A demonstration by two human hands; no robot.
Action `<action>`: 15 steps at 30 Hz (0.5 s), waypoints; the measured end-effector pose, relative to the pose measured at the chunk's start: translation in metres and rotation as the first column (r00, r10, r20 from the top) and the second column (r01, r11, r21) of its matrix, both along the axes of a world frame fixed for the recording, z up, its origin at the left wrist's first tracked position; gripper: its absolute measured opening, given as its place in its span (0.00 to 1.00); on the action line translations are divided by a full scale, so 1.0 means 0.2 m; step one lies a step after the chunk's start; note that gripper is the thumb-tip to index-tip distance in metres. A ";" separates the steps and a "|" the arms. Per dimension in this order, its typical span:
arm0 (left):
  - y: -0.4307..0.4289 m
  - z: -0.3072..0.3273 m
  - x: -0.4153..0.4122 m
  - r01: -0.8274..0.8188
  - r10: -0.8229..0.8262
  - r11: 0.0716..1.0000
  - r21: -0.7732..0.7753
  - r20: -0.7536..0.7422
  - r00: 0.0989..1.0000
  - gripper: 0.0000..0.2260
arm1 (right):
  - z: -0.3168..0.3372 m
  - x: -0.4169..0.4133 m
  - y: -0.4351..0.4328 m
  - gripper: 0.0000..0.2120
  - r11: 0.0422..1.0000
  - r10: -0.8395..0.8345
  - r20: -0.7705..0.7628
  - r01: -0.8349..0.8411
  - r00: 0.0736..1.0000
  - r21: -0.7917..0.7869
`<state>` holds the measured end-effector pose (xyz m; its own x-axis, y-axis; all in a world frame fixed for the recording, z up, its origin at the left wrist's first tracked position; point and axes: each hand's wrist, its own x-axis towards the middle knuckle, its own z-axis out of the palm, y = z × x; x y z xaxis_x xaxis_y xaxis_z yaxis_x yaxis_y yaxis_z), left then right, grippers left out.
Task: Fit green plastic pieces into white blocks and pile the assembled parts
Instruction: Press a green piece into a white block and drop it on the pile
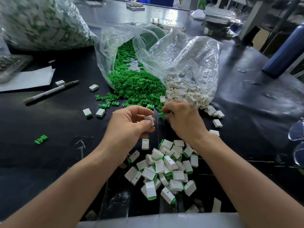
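At mid-bench: one pair in hand, heaps deep

Near the plastic bags [189, 51], we see the left hand [130, 125] pinching a white block [150, 119]; the right hand [182, 120] pinches a green piece [161, 114] just beside it, the two not yet joined. Below the wrists lies a pile of assembled parts [166, 168], several dozen by our guess. Loose green pieces [136, 84] and white blocks [185, 94] spill from the bags in bulk. We judge most of the work remains.
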<state>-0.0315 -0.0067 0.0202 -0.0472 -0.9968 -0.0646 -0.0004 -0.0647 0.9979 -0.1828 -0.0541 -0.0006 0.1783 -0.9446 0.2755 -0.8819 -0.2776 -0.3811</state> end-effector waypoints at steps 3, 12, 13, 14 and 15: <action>0.00 0.00 0.00 0.007 -0.007 1.000 0.004 0.008 1.000 0.08 | -0.01 -0.01 0.02 0.08 0.999 -0.023 0.052 0.024 0.998 -0.023; 0.00 -0.02 -0.01 -0.007 0.007 1.000 -0.010 0.074 0.997 0.10 | 0.07 -0.08 0.11 0.02 1.000 -0.027 0.345 0.023 0.938 0.018; 0.00 -0.02 -0.01 -0.005 0.006 1.000 -0.008 0.078 0.997 0.10 | 0.08 -0.08 0.11 0.01 0.999 -0.031 0.371 0.019 0.928 0.036; 0.00 -0.02 -0.01 -0.004 0.005 1.000 -0.007 0.079 0.997 0.10 | 0.08 -0.08 0.12 0.01 0.999 -0.033 0.386 0.014 0.922 0.050; 0.00 -0.02 -0.01 -0.005 0.005 1.000 -0.006 0.080 0.997 0.10 | 0.09 -0.08 0.12 0.01 0.998 -0.032 0.392 0.009 0.919 0.061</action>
